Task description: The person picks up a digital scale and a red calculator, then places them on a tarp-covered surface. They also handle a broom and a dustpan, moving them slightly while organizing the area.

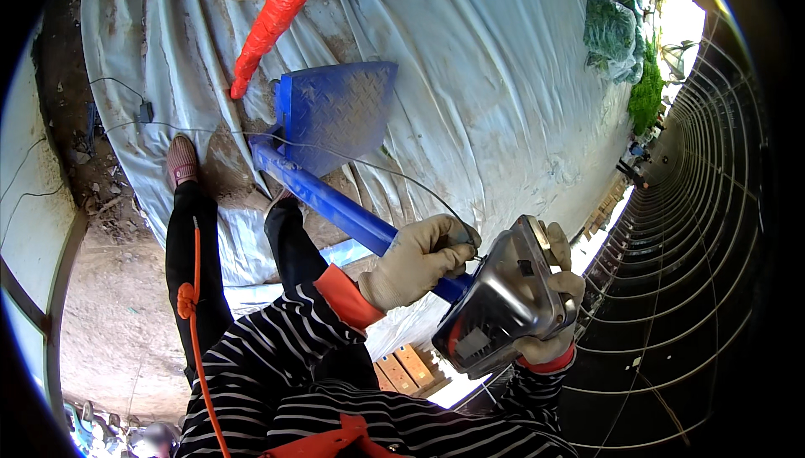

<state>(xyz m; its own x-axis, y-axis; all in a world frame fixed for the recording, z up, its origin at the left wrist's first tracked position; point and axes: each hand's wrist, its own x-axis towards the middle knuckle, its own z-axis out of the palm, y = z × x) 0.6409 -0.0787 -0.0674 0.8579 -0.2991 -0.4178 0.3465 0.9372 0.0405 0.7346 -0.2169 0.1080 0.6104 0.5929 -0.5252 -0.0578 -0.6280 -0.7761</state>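
In cream work gloves, my left hand (419, 263) is closed, pinching the end of a thin dark cable (419, 183) beside a silver metal box (511, 294). The box looks like a platform scale's display head. It is mounted at the top of a blue post (335, 204). My right hand (563, 290) wraps around the far side of the box, its fingers over the edge. The post slopes down to a blue checkered metal plate (340, 114) on the ground. A small black adapter (146, 112) is joined to a cable near the left.
A crumpled whitish plastic sheet (470, 64) covers the ground. A red-wrapped pole (281, 18) hangs over it. An orange cord (195, 315) hangs by my leg. Green bundles (610, 26) lie at the back right, near a dark ribbed tunnel wall (671, 315). Orange-brown crates (406, 369) stand below.
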